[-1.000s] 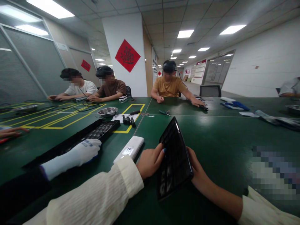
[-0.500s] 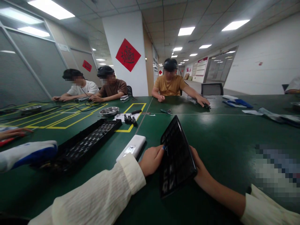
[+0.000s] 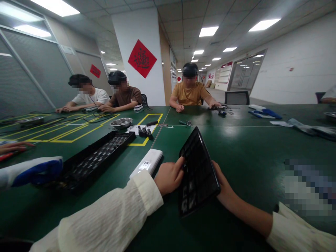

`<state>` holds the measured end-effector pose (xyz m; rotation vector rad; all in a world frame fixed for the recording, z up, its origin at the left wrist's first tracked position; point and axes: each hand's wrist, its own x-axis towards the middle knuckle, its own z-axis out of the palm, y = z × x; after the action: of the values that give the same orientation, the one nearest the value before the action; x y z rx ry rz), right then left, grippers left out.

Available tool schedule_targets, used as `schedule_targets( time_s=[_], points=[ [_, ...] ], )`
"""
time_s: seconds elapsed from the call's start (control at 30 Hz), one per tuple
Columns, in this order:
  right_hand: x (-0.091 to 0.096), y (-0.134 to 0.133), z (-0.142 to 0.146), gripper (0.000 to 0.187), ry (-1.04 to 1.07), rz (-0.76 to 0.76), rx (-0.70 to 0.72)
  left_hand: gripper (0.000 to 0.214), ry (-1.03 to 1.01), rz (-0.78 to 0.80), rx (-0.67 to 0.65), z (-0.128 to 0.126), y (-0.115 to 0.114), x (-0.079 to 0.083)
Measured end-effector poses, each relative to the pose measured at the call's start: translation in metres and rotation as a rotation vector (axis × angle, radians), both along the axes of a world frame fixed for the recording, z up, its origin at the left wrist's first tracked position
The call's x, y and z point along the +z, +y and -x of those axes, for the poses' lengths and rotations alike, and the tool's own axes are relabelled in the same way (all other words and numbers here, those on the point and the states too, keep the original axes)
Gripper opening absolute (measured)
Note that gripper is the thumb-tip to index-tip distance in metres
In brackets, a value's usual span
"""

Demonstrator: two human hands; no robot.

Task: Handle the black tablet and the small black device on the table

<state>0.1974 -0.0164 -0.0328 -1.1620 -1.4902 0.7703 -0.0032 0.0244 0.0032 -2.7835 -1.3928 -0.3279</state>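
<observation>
I hold a black keyboard [image 3: 197, 171] tilted up on its long edge above the green table [image 3: 249, 150], one end pointing away from me. My left hand [image 3: 168, 176] is closed on its left side, thumb on the key face. My right hand [image 3: 223, 187] grips the right side from behind, and the keyboard hides most of its fingers. Both my sleeves are cream.
A white rectangular device [image 3: 146, 163] lies just left of my left hand. A second black keyboard frame [image 3: 97, 157] lies further left, held by a co-worker's white and blue gloved hand [image 3: 34, 171]. A metal bowl [image 3: 121, 123], small black parts [image 3: 144, 132] and three seated people are beyond.
The co-worker's gloved hand has drawn back to the left along the other keyboard. My keyboard has stayed in both hands, barely shifted. The person in yellow pulled an arm in.
</observation>
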Motion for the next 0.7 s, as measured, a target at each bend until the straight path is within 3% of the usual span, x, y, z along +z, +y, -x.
schedule_targets(
  time_s=[0.17,0.5,0.7],
  points=[
    [-0.001,-0.0001,-0.0004,0.037,0.022,0.009,0.018,0.027,0.045,-0.087,-0.011,0.0009,-0.0005,0.0016],
    [0.0033,-0.0007,0.0007,0.035,0.06,0.062,0.013,0.028,0.059,-0.033,-0.025,-0.0013,-0.0022,0.0074],
    [0.0011,0.0003,0.0005,0.037,0.077,0.069,0.03,0.031,-0.006,0.025,0.152,-0.0021,0.0012,0.0017]
  ],
)
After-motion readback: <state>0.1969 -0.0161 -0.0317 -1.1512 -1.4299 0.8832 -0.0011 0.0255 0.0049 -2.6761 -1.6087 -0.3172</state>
